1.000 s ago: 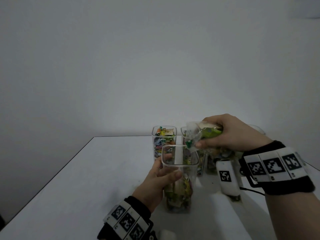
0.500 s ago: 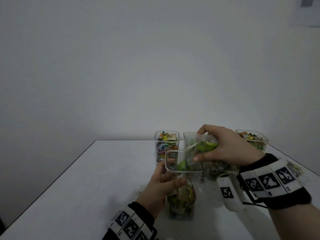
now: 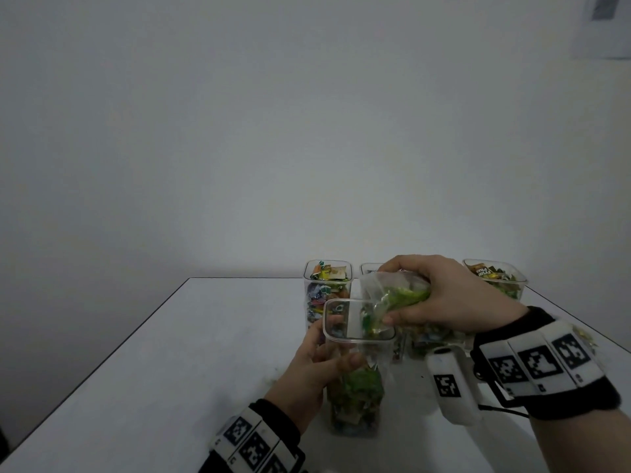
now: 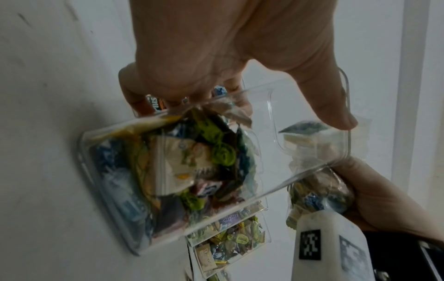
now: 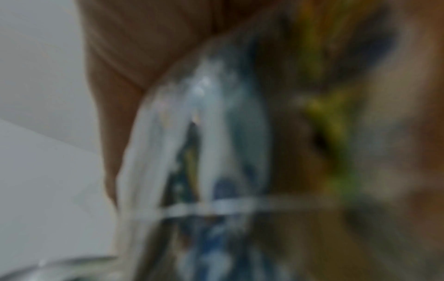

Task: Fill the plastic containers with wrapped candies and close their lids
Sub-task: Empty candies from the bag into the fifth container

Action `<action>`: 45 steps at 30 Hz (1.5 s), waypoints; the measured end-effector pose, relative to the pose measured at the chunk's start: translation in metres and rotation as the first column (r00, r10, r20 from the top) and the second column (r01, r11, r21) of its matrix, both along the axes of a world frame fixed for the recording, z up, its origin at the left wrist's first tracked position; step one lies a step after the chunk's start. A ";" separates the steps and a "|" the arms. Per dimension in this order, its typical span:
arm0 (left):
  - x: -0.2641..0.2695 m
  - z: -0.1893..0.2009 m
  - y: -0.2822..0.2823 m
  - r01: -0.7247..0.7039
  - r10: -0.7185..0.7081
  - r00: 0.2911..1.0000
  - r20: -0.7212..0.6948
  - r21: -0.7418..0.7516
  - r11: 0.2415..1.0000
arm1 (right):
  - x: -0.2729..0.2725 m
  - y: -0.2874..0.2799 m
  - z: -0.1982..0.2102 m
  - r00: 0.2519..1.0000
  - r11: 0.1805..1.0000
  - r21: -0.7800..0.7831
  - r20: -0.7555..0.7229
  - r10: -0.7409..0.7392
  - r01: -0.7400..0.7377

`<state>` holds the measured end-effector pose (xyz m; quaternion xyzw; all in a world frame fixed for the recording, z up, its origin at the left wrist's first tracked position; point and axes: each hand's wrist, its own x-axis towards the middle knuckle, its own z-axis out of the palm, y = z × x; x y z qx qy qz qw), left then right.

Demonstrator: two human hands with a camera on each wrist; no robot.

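Bag [image 3: 392, 295] above front container [image 3: 355, 380]; others [image 3: 327, 288] behind.

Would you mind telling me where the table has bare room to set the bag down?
The table is bare left of the left hand, out to its left edge. It is crowded behind and right of the held container, where other containers stand under the right hand and bag.
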<state>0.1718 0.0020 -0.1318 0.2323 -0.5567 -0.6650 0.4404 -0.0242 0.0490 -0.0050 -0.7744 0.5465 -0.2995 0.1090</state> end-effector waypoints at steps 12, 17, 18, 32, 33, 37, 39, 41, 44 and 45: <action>0.000 -0.001 0.000 0.015 -0.015 1.000 -0.025 -0.016 1.000 | -0.003 0.001 0.002 1.000 1.000 0.009 0.010 0.013 -0.013; 0.000 -0.002 -0.002 0.023 -0.023 0.999 -0.029 0.005 1.000 | -0.007 0.000 0.000 0.999 1.000 0.009 -0.053 0.009 -0.009; 0.001 -0.002 -0.002 0.023 -0.023 0.999 -0.028 0.009 1.000 | -0.008 0.000 0.000 0.998 1.000 -0.005 -0.058 0.007 -0.008; 0.002 -0.004 -0.005 0.023 -0.023 1.000 0.000 -0.011 1.000 | -0.016 0.003 0.002 0.984 0.987 0.139 -0.147 0.097 -0.077; 0.002 -0.004 -0.006 0.019 -0.019 1.000 0.007 -0.007 1.000 | -0.017 0.003 0.002 0.984 0.990 0.122 -0.155 0.093 -0.074; 0.002 -0.005 -0.006 0.014 -0.014 1.000 0.020 -0.003 1.000 | -0.016 0.002 0.002 0.987 0.999 0.038 -0.157 0.033 -0.028; 0.002 -0.005 -0.006 0.019 -0.019 1.000 0.025 -0.002 1.000 | -0.016 0.003 0.004 0.988 1.000 -0.026 -0.155 0.006 -0.010; 0.002 -0.005 -0.006 0.025 -0.025 0.999 0.026 -0.005 1.000 | -0.016 0.004 0.004 0.993 0.997 -0.076 -0.121 -0.009 0.000; 0.001 -0.005 -0.005 0.017 -0.017 1.000 0.005 -0.013 1.000 | -0.014 0.002 0.004 0.997 0.986 -0.165 -0.078 -0.020 0.007; 0.000 -0.005 -0.005 0.015 -0.015 1.000 -0.002 -0.014 1.000 | -0.013 0.002 0.003 0.997 0.979 -0.205 -0.077 -0.021 0.004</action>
